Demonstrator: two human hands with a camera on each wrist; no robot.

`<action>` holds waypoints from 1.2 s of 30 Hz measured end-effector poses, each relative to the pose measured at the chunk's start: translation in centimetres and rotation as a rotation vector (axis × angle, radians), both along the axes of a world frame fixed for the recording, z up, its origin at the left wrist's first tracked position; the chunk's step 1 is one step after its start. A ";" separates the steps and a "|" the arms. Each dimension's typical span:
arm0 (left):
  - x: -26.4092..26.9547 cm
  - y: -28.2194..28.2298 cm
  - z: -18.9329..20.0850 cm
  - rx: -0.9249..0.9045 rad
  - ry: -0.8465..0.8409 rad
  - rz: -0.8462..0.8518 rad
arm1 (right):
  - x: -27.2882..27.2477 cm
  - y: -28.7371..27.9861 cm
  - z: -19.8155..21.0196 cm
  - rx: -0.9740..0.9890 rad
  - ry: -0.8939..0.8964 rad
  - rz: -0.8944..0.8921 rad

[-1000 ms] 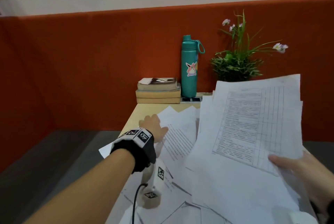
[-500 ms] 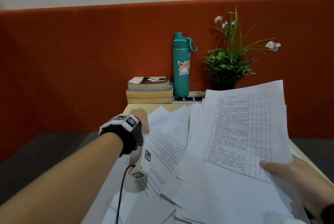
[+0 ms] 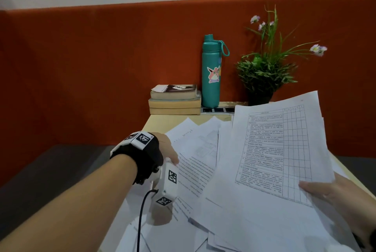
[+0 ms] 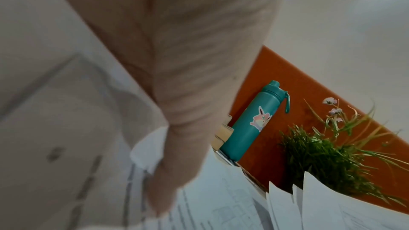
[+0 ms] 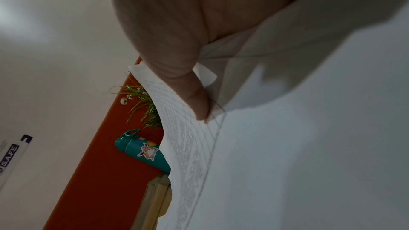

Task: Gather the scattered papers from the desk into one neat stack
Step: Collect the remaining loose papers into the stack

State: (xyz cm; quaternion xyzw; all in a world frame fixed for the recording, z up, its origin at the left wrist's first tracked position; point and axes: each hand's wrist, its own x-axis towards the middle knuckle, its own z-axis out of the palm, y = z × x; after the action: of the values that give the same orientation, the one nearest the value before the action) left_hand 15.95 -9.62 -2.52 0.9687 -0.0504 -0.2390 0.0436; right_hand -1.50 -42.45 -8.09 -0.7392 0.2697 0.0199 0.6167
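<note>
We are looking at an office workstation — a light wooden desk (image 3: 162, 122) backed by an orange fabric partition (image 3: 101, 68) of the kind that divides cubicles, below a plain pale wall. Printed forms and text sheets (image 3: 270, 150) cover the desk, while stacked books (image 3: 175, 100), a teal water bottle (image 3: 211, 72) and a small potted plant (image 3: 264, 72) line its far edge — personal desk items.

Bare forearm, no sleeve; a black wrist strap (image 3: 142, 158) behind the left hand (image 3: 167, 148) carries white blocks with black square-code tags, and a black cable (image 3: 141, 221) trails toward six o'clock.
</note>
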 end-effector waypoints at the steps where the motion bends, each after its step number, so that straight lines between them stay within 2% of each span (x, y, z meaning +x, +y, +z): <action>1: -0.2 0.0 -0.2 -0.051 0.000 0.009 | -0.1 0.3 0.4 -0.014 0.002 0.001; 3: -0.6 0.1 -0.3 -0.134 0.008 0.042 | -0.1 0.8 0.9 -0.039 -0.006 0.000; 6: -0.8 0.6 1.1 -0.213 -0.087 0.091 | 0.0 0.6 1.0 -0.034 0.001 -0.018; 11: -1.4 1.5 1.9 -0.304 -0.124 0.045 | 0.0 0.9 1.5 -0.063 0.013 -0.009; 16: -2.9 3.0 5.3 -0.518 -0.434 0.098 | 0.1 1.4 2.8 -0.027 -0.100 -0.002; 20: -4.6 5.3 10.2 -0.829 -0.620 0.192 | 0.3 2.4 3.9 -0.013 -0.197 -0.016; 22: -5.5 6.1 12.1 -1.011 -0.611 0.224 | 0.6 3.1 4.2 -0.009 -0.222 -0.016; 25: -6.5 6.0 13.2 -1.355 -0.418 0.236 | 1.2 4.2 4.6 0.019 -0.240 -0.027; 27: -6.7 5.1 12.5 -1.457 -0.298 0.263 | 1.7 4.8 4.8 0.042 -0.254 -0.018; 30: -6.5 2.5 8.8 -1.413 -0.236 0.318 | 2.0 5.7 5.3 0.155 -0.285 -0.024; 34: -6.6 -0.9 2.5 -1.144 -0.136 0.346 | 2.5 6.4 5.3 0.197 -0.294 -0.019; 36: -6.6 -2.1 0.9 -1.056 -0.106 0.356 | 2.6 6.2 4.9 0.179 -0.309 -0.043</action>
State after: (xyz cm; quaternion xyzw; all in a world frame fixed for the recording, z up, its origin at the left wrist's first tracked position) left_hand 9.37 -11.75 -1.58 0.8196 -0.0012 -0.1211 0.5599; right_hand 1.13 -36.23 -3.17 -0.6698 0.1847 -0.0835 0.7144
